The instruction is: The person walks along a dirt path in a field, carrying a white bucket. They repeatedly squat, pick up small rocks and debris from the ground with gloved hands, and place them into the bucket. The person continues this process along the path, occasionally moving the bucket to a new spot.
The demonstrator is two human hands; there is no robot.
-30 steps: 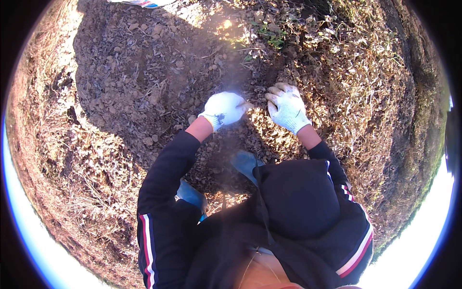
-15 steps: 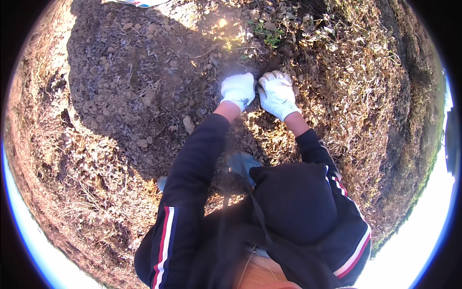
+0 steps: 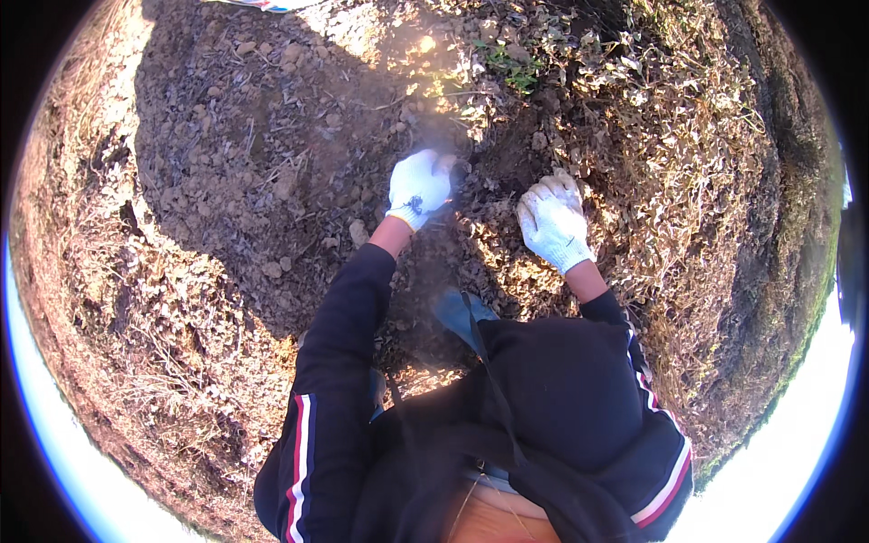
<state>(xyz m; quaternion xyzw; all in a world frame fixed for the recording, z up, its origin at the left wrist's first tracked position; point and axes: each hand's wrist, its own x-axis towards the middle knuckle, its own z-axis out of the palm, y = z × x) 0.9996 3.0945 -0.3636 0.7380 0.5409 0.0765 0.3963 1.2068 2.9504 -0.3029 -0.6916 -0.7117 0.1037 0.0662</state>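
Both my hands wear white knit work gloves. My left hand [image 3: 421, 188] is closed just above the shaded soil, its back toward me; its fingers curl away, so whatever they may hold is hidden. Beyond and between the hands lies a dark patch of loosened soil [image 3: 507, 163]. At the right side of that patch, my right hand [image 3: 554, 222] is at the edge of the dry leaves [image 3: 634, 199]. Its fingers are curled together, with soil-stained tips, and I cannot see anything in its grasp. The two hands are apart.
Small clods and dry stalks cover the shaded ground [image 3: 262, 163] on the left. A small green plant [image 3: 516, 71] grows beyond my hands. The edge of a pale printed sheet or bag [image 3: 272, 4] shows at the far side. A blue shoe [image 3: 462, 317] is beneath me.
My hands, close together before, have drawn apart and nearer to me, the left one leftward and the right one rightward. The dark soil between them is now more exposed.
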